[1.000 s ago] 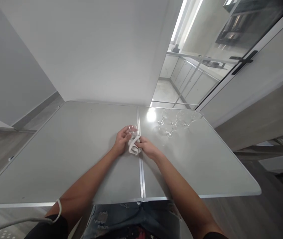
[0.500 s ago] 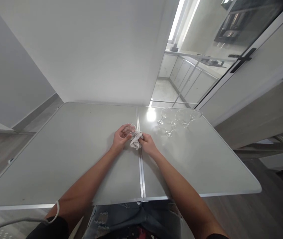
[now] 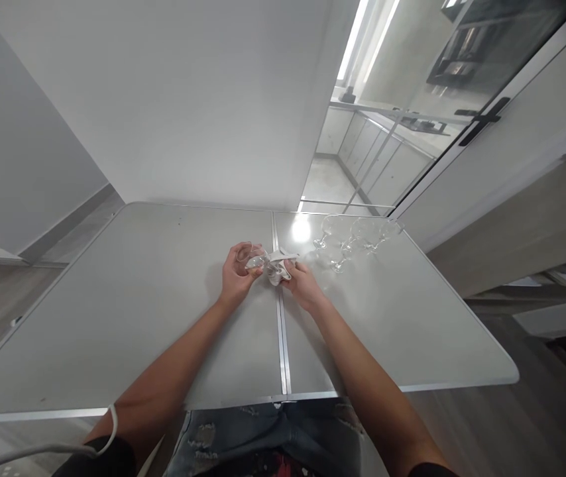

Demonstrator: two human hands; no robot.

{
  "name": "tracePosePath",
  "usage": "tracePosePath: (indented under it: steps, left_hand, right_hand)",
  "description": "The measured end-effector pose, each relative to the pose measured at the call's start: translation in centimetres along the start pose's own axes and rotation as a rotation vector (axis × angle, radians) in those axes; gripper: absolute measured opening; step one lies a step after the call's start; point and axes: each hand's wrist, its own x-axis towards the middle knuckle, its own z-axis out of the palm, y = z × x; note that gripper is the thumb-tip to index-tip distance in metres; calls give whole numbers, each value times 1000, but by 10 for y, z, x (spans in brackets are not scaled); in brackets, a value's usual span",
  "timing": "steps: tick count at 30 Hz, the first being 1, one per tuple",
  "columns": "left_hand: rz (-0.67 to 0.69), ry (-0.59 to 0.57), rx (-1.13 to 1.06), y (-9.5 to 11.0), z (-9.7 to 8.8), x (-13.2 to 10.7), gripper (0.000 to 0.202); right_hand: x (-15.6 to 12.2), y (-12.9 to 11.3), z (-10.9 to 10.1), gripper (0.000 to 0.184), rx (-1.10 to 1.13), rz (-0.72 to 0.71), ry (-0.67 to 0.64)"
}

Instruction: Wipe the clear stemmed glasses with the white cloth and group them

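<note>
My left hand [image 3: 238, 270] is closed round the bowl of a clear wine glass [image 3: 255, 259], which lies tilted on its side above the table's middle. White cloth [image 3: 280, 266] is bunched about the stem end of the glass. Pinching that cloth from the right is my right hand [image 3: 301, 281], thumb on top. The glass's foot is mostly hidden by the cloth and fingers.
Several clear stemmed glasses [image 3: 345, 240] stand and overlap at the back right of the pale folding table [image 3: 128, 318]. A metal seam [image 3: 282, 344] runs down its middle. White wall and a glazed door border the far edge. A white cable [image 3: 64, 449] crosses at lower left.
My left hand has shifted slightly left and turned the glass, so its bowl now faces more toward me. The cloth is spread further right, and my right hand has moved a little right with it.
</note>
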Motion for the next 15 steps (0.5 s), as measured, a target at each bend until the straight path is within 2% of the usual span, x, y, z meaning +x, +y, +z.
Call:
tracePosePath:
  steps: [2, 5, 7, 8, 10, 12, 13, 15]
  left_hand:
    - [-4, -23, 46, 1, 1, -2, 66]
    - [3, -76, 102, 1, 5, -6, 66]
    - [19, -83, 118, 2, 6, -7, 67]
    - [31, -71, 120, 2, 7, -7, 67]
    - [53, -51, 125, 2, 7, -7, 68]
    - [72, -56, 128, 2, 6, -7, 67]
    - [79, -69, 130, 1, 6, -7, 66]
    - [85, -96, 140, 0, 7, -8, 65]
  right_hand:
    - [1, 1, -5, 43, -119, -19, 42]
    - [3, 4, -9, 41, -353, -144, 233]
    - [2, 5, -7, 40, -361, -175, 299]
    - [1, 4, -5, 40, -298, -137, 262]
    - [0, 4, -1, 42, -131, -7, 108]
    - [0, 6, -1, 43, -62, 71, -1]
    - [0, 7, -2, 42, -83, 63, 11]
    - [2, 11, -6, 40, -192, -13, 143]
